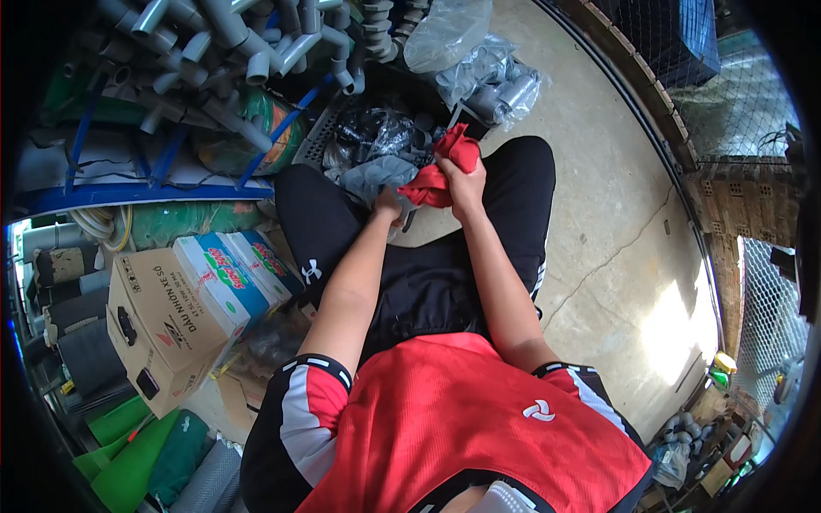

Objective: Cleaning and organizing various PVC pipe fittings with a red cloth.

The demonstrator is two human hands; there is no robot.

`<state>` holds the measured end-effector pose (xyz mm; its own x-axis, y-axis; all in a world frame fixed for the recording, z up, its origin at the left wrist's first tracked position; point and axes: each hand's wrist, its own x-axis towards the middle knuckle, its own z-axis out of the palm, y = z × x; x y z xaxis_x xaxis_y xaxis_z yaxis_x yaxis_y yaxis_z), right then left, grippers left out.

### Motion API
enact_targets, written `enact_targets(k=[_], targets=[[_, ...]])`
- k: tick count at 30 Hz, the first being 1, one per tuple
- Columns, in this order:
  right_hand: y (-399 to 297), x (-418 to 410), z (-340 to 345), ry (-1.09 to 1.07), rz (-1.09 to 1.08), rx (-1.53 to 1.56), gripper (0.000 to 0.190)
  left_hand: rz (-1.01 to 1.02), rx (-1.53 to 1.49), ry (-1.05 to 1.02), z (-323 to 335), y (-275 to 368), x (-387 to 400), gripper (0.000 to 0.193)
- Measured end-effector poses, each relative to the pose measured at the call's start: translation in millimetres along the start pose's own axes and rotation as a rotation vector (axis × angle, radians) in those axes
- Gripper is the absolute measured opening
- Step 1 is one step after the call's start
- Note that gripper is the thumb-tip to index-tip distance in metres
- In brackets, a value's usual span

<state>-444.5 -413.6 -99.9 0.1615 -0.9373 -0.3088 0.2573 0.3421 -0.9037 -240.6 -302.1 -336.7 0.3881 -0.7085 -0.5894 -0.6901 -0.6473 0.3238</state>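
Bunched red cloth (428,186) is gripped in my right hand (467,186), above the space between my knees. One fold of it sticks up past my fingers, and another hangs towards my left hand. My left hand (387,206) is lower, at the near edge of a clear plastic bag (378,176). Its fingers are partly hidden, so what it holds is unclear. Just beyond, a dark perforated crate (314,142) contains dark pipe fittings and plastic wrapping (385,131).
Grey pipe fittings (237,38) are piled on a blue metal rack (154,192) at upper left. Bagged grey fittings (507,93) lie beyond the crate. Cardboard box (163,320) and blue-white boxes (221,276) stand left. Concrete floor (596,256) runs right to netting (737,96).
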Motion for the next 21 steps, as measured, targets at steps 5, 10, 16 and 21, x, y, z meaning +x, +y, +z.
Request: enact_targets(k=[5, 10, 16, 21], targets=[[22, 12, -46, 0.008, -0.067, -0.336, 0.047, 0.137, 0.154, 0.000, 29, 60, 25, 0.096], [3, -11, -33, -0.200, -0.026, -0.490, 0.076, 0.183, 0.388, 0.013, 28, 23, 27, 0.064], [20, -17, -43, -0.323, 0.042, -0.549, 0.044, -0.035, 0.433, 0.106, 42, 60, 16, 0.030], [23, -13, -56, -0.263, -0.245, -0.858, 0.043, -0.035, 0.423, 0.063, 45, 78, 22, 0.041]])
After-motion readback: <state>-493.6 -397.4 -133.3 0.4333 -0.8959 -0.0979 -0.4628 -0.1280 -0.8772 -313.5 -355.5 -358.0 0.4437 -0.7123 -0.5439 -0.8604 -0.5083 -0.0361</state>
